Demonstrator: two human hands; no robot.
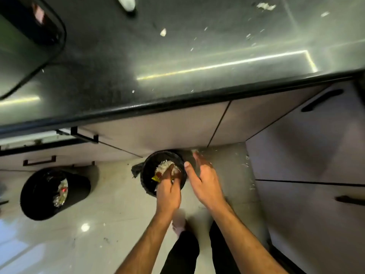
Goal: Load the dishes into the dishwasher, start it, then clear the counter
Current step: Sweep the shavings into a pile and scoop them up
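I look down past the black counter (177, 62), which carries scattered white scraps (163, 32). Below it a small black bin (147, 175) stands on the floor against the cabinets, with white scraps (165, 166) and a yellow wrapper (155, 178) inside. My left hand (168, 191) reaches into the bin, fingers down on the rubbish; whether it grips anything is hidden. My right hand (203, 178) hovers flat and open just right of the bin's rim, holding nothing.
A larger black bin (39, 194) with rubbish stands on the floor at the left. Grey cabinet doors with black handles (321, 99) run under the counter and along the right. Crumbs lie on the tiles near the corner (245, 165). An appliance with a cord (25, 36) sits on the counter's left.
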